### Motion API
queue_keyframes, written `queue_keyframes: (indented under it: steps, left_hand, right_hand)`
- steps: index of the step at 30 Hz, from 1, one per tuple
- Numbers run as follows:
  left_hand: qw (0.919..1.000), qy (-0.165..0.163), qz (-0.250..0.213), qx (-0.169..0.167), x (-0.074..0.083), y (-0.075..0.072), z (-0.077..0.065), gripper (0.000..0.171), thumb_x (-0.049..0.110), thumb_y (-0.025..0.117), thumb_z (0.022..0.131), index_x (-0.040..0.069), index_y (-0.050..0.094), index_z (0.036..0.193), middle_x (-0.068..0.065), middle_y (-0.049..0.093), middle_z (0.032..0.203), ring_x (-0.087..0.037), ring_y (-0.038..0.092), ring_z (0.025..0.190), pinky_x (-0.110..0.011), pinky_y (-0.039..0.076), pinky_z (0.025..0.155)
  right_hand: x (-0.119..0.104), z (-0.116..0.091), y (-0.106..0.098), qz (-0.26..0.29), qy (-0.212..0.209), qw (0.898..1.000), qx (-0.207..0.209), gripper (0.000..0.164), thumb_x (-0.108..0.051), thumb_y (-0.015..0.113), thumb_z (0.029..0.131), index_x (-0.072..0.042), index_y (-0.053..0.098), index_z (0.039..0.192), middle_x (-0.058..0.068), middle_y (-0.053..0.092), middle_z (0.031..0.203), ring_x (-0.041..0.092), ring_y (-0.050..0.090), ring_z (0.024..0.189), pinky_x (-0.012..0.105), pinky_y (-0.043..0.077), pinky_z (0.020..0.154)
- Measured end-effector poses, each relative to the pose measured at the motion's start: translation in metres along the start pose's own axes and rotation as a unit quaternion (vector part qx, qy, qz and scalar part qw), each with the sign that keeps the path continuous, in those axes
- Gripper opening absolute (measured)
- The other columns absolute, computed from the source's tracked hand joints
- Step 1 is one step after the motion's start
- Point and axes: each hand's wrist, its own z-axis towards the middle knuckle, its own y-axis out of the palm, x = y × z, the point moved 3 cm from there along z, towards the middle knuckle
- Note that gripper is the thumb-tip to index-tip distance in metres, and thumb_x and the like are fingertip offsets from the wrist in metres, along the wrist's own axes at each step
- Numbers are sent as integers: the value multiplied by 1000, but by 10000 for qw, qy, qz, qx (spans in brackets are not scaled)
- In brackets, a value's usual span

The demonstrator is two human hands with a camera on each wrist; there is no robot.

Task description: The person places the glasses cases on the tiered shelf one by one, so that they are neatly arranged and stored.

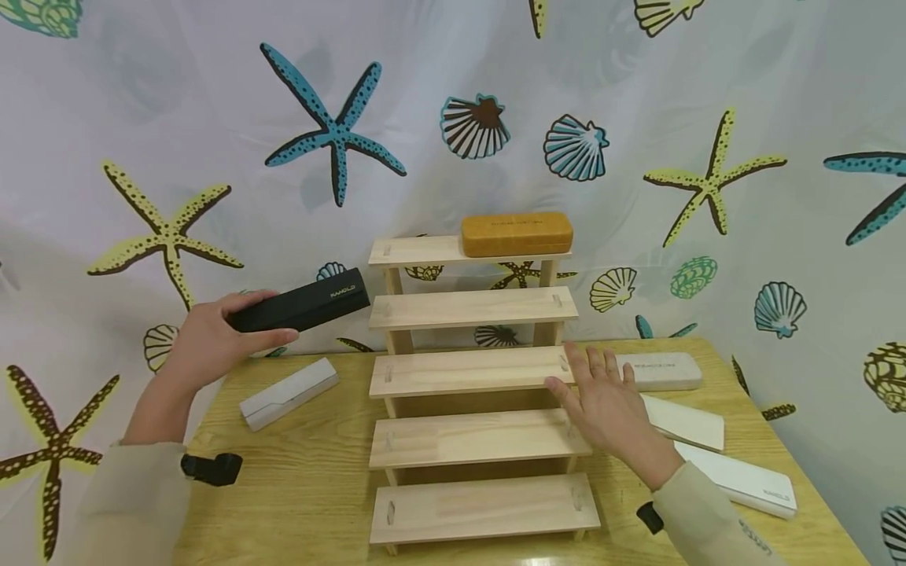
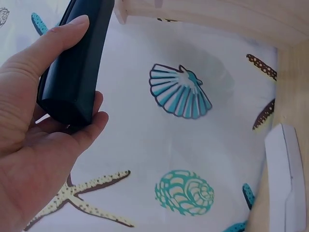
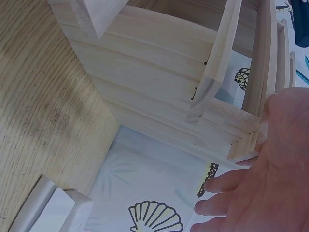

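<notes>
My left hand (image 1: 208, 339) grips a black glasses case (image 1: 307, 303) by its left end, thumb on one side and fingers on the other. The case is held in the air, tilted, its lettered end near the left side of the second shelf from the top. My right hand (image 1: 614, 409), fingers spread, rests at the right end of the middle shelf of a stepped wooden rack (image 1: 463, 371). In the right wrist view that hand (image 3: 260, 179) is against the rack's edge. An orange glasses case (image 1: 517, 236) lies on the top shelf, toward its right end.
A white case (image 1: 289, 393) lies on the wooden table (image 1: 283, 487) left of the rack. To the right lie a pale case (image 1: 661, 371), a cream case (image 1: 683, 422) and a white lettered case (image 1: 739, 478). A patterned curtain (image 1: 425, 47) hangs behind.
</notes>
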Motion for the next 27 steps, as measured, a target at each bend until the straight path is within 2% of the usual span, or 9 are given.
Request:
queue_keyframes:
  steps: [8,15,17,27]
  left_hand:
    - [9997,217,-131,-30,24,2,23,80,48,86,87,20,55,155,-20,50,159,-40,49,140,-36,49,90]
    - [9995,181,-220,-144,41,8,38,83,50,86,87,19,53,156,-19,47,162,-42,45,146,-54,48,104]
    - [9994,168,-251,-177,45,9,43,84,50,86,86,18,53,156,-20,47,162,-42,44,147,-56,46,106]
    - [9985,217,-401,-290,62,19,65,80,48,87,86,17,57,153,-19,55,154,-35,54,131,-40,45,92]
  right_hand:
    - [-1,0,0,11,-12,10000,31,76,-60,36,111,-10,25,168,33,38,163,58,28,154,80,20,118]
    - [0,0,0,18,14,10000,7,77,-60,35,111,-10,25,168,34,38,163,58,27,154,81,20,118]
    - [1,0,0,26,21,10000,0,77,-60,35,111,-10,25,168,34,37,163,58,27,154,81,20,118]
    - [2,1,2,-29,38,10000,-22,77,-62,34,111,-11,25,168,33,37,164,58,27,154,80,20,119]
